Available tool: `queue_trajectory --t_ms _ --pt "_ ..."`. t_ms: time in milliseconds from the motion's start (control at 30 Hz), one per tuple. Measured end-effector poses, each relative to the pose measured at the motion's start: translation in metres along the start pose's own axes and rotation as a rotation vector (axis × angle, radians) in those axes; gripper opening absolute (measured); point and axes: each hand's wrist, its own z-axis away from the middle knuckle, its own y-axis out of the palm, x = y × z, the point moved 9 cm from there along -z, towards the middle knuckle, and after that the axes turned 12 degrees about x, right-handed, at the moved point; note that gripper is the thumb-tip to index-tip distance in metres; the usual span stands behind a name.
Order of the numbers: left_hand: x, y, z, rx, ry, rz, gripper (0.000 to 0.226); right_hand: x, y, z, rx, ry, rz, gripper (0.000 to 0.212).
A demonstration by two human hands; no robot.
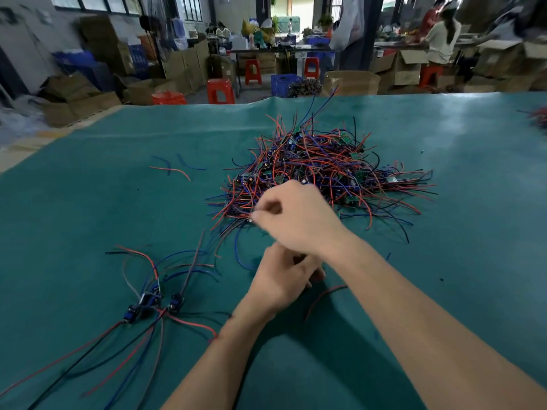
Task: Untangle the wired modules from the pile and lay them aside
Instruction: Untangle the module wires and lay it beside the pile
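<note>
While the right hand [299,220] pinches something small at the near left edge of the pile [322,173], fingers curled, the left hand [284,279] sits just nearer, partly under the right wrist, curled round something I cannot make out. Wires [239,250] trail from the pile's near edge toward both hands, their long axis running far to near. Laid-aside modules [154,303] rest well to the left on the mat [88,202], so the freed piece likely must travel left and near; the left hand is closer to that spot.
</note>
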Motion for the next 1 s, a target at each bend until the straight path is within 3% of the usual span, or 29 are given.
queue_trajectory --t_ms 67,167,267,400,500,667,900,1000 --pt "0.000 -0.002 -0.004 -0.025 0.043 0.045 0.022 -0.035 -0.016 -0.006 -0.077 0.136 0.116 0.013" --pt "0.002 -0.008 -0.005 -0.073 0.076 0.116 0.015 -0.077 -0.012 -0.014 0.001 0.264 0.292 0.031" --pt "0.003 -0.009 -0.005 -0.090 0.082 0.145 0.016 -0.087 0.001 -0.018 0.037 0.222 0.387 0.036" --pt "0.006 -0.012 -0.005 -0.111 0.071 0.169 0.016 -0.095 -0.002 -0.021 -0.024 0.268 0.332 0.017" --pt "0.007 -0.012 -0.007 -0.103 0.069 0.142 0.018 -0.101 -0.004 -0.024 0.037 0.314 0.322 0.017" --pt "0.008 -0.011 -0.007 -0.099 0.067 0.141 0.021 -0.097 -0.022 -0.015 -0.009 0.198 0.294 0.020" --pt "0.010 -0.010 -0.008 -0.084 0.081 0.232 0.019 -0.094 -0.097 0.048 -0.421 0.023 -0.160 0.021" --pt "0.009 -0.010 -0.008 -0.086 0.099 0.251 0.026 -0.088 -0.105 0.077 -0.509 -0.160 -0.530 0.027"
